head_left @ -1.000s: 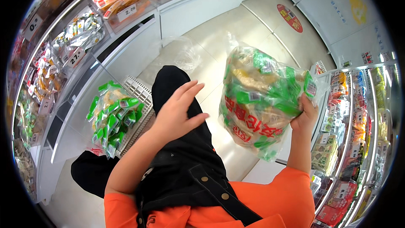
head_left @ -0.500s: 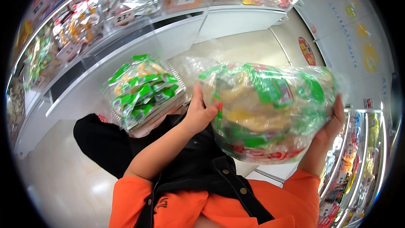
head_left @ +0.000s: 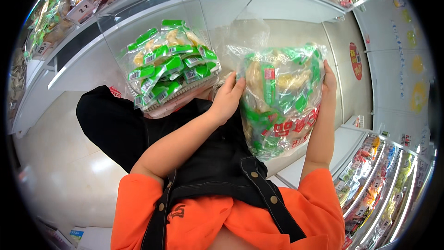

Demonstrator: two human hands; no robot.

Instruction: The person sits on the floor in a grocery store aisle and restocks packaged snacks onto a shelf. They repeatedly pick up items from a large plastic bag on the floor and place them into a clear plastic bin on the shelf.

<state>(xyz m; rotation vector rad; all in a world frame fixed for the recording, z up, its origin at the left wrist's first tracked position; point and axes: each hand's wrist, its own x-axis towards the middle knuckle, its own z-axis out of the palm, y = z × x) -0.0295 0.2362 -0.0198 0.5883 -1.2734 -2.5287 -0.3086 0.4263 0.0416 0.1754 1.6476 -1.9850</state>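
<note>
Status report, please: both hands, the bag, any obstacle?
Left hand and right hand grip the big clear snack bag by its sides. Bag upright, beside the clear bin. Nothing between them.

place: shop | signs: shelves [head_left: 296,4] of packaged snacks, price tags [head_left: 81,9], clear bin [head_left: 157,14] of green packets

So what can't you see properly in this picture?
- Head view: the right hand shows only at the edge of the big clear bag of green packets; the bag hides its fingers.
- The clear bin of green packets covers its own base.
- Shelf packets at the rim are too small and bent.
</note>
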